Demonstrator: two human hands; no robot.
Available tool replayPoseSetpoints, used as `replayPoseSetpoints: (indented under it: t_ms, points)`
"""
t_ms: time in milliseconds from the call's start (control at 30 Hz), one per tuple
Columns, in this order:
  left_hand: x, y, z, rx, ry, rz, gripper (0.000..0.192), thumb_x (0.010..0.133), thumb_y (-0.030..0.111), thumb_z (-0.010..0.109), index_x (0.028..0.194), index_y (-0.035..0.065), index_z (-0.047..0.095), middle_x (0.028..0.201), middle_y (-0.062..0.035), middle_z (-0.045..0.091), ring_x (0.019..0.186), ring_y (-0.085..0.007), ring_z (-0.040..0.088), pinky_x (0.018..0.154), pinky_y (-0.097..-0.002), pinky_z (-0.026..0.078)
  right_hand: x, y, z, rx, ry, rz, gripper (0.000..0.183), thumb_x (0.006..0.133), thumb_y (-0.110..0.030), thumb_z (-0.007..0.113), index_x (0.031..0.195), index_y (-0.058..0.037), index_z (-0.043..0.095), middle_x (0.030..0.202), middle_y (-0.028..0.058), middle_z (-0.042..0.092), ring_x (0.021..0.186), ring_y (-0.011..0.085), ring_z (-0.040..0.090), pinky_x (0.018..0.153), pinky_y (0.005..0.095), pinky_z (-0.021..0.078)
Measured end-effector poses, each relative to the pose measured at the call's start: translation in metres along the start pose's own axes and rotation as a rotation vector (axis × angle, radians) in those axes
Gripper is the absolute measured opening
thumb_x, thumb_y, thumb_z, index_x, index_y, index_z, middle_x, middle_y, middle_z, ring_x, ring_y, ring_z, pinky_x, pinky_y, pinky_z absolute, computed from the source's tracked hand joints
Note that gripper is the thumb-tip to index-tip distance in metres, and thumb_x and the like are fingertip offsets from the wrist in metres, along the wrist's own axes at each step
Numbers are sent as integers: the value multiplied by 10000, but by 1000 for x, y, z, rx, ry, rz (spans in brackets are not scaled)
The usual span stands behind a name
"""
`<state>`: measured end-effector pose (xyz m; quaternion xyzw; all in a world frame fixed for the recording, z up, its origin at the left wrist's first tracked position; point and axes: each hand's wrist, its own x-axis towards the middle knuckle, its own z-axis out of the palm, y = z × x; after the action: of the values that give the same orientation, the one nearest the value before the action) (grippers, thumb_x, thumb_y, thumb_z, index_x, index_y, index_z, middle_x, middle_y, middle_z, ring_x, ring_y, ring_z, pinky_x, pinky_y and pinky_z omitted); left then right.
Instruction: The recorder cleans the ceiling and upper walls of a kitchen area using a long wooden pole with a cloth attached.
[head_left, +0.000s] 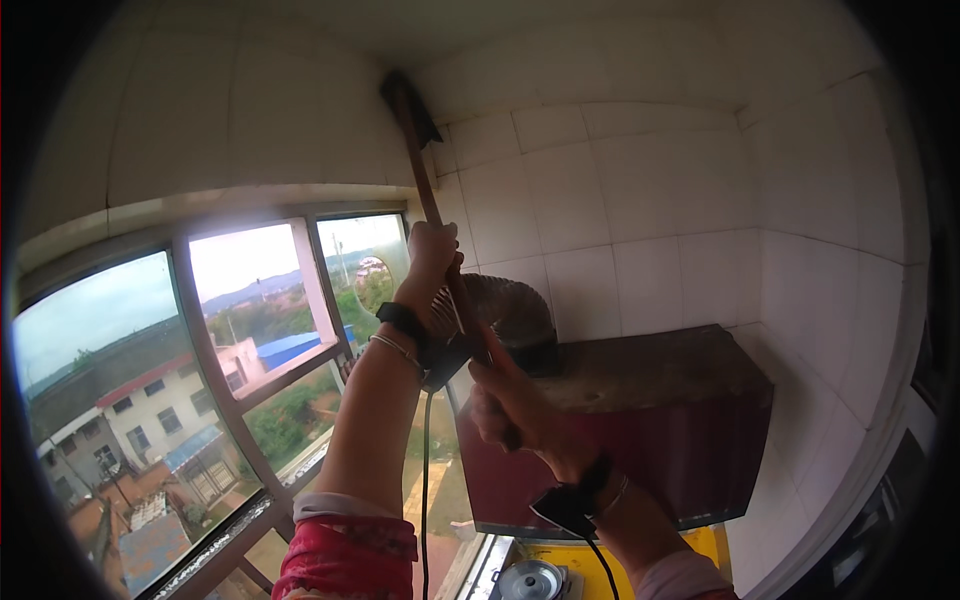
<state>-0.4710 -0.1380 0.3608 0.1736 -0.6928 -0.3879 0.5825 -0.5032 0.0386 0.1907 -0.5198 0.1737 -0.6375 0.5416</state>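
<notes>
Both my hands grip the brown handle (422, 176) of a long-handled broom or brush, which slants up and away from me. Its dark head (409, 109) is raised to the upper corner, against or very near the wall by the ceiling; contact is hard to tell. My left hand (433, 251) holds the handle higher up, about the middle. Lower down, near the butt end, my right hand (517, 412) is wrapped around it. Each wrist wears a black band with a dark device and a cable attached.
Below the handle, a dark red range hood (615, 457) hangs on the tiled wall (570, 195). A ribbed exhaust duct (510, 307) bends from its top towards the window (255, 300) on the left. A lidded pot (531, 582) stands below on a yellow surface (697, 541).
</notes>
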Motion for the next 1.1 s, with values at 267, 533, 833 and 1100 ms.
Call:
replayPoseSetpoints:
  t_ms: [267,533,833,1100]
  points:
    - [-25,-4,-4,-25,4,11,166,790,85,540,734,-65,502,589,-117,537,392,-216,531,358,-316,441,-27,-7,-2,-341,41,-26,772,843,-22,471,1440,-274,52,521,2,357,374,91,346,337,261,334]
    - [-84,26,-3,97,-8,38,181,824,81,508,665,24,445,524,-45,443,358,-170,459,315,-290,363,-63,-5,-13,-402,-51,-30,784,846,-22,471,1448,-219,9,539,4,394,365,68,383,344,231,365]
    - [-65,11,-30,192,21,110,248,824,88,504,594,3,468,476,-79,459,336,-192,467,299,-305,360,-49,18,0,-374,-47,-29,762,875,-71,484,1448,-229,6,521,-23,361,362,58,360,337,226,345]
    - [-34,-6,-25,222,-12,40,231,763,75,484,562,-32,523,478,-120,556,414,-254,591,414,-344,486,-41,7,21,-344,4,-11,768,875,-69,485,1443,-283,15,523,-18,358,359,58,339,321,236,326]
